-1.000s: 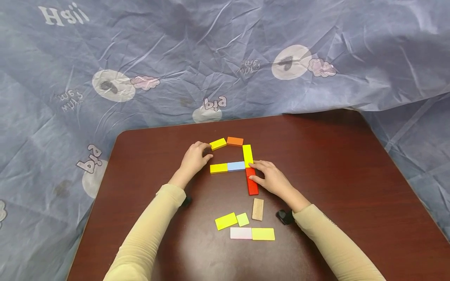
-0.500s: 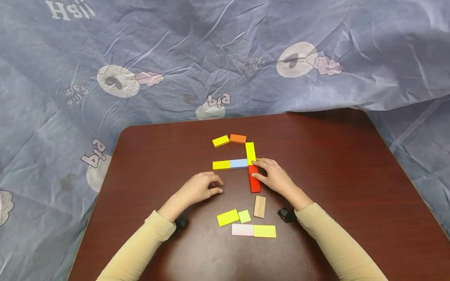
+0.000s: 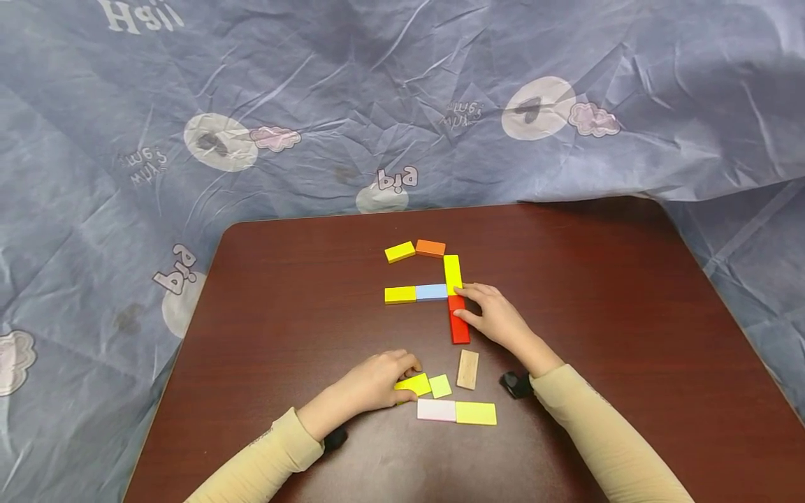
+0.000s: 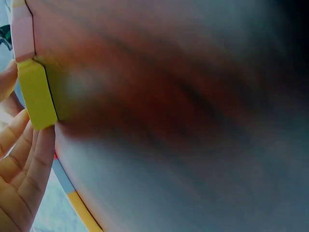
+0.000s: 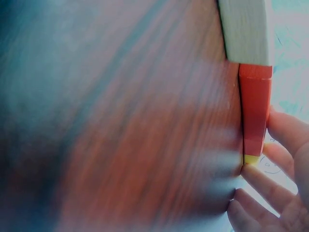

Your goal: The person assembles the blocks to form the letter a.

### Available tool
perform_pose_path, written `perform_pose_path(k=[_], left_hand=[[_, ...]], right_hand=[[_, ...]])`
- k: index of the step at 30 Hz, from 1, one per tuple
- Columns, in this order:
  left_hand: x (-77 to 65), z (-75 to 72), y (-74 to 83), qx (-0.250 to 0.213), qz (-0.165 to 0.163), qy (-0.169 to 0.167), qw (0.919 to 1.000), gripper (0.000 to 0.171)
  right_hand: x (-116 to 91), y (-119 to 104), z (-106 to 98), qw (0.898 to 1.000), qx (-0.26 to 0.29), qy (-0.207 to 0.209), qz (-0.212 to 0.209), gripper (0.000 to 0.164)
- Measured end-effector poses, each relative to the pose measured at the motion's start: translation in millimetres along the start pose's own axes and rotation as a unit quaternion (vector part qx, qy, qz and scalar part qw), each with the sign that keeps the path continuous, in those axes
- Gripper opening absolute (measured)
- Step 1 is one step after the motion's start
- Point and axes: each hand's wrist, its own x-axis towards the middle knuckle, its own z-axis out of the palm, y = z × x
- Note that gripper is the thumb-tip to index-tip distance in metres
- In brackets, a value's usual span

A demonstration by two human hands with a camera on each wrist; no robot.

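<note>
My left hand [image 3: 374, 383] pinches a yellow block [image 3: 413, 385], thumb along its near side and fingers at its far side. In the left wrist view that yellow block [image 4: 37, 92] sits between thumb and fingers, low over the dark tabletop. A light green square block [image 3: 440, 385] lies at its right end. Farther up, my right hand [image 3: 497, 318] rests its fingertips and thumb on an upright line of blocks. The thumb touches the red part [image 3: 460, 328] and a fingertip reaches the lower end of a yellow block [image 3: 452, 272]. The right wrist view shows the red block [image 5: 255, 106] beside the thumb.
Joining the upright line are a blue block [image 3: 431, 292] and a yellow one [image 3: 400, 295]. Beyond lie an orange block [image 3: 430, 249] and a tilted yellow block [image 3: 400, 252]. Nearer are a plain wooden block [image 3: 467, 369], a pink block [image 3: 437, 410] and a pale yellow block [image 3: 476, 413].
My left hand has left the tilted yellow block at the far end, come back toward me and taken hold of the near yellow block. My right hand stays on the upright line.
</note>
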Motion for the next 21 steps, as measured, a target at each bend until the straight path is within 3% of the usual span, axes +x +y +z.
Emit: perform_pose_path(k=[4, 9, 15, 21], left_hand=[[0.0, 2.1, 6.1, 0.024, -0.003, -0.003, 0.9997, 0.033], [0.2, 3.2, 8.5, 0.065, -0.019, 0.016, 0.9976, 0.035], [-0.4, -1.0, 1.9, 0.069, -0.072, 0.081, 0.9917, 0.039], [6.6, -24.4, -18.9, 0.022, -0.156, 0.144, 0.977, 0.04]], right_hand=[[-0.2, 0.1, 0.0, 1.0, 0.003, -0.001, 0.002, 0.052], [0.0, 0.4, -0.4, 1.0, 0.004, 0.0, 0.003, 0.052], [0.1, -0.3, 0.1, 1.0, 0.004, -0.003, 0.003, 0.052], [-0.3, 0.1, 0.4, 1.0, 0.003, -0.002, 0.002, 0.052]])
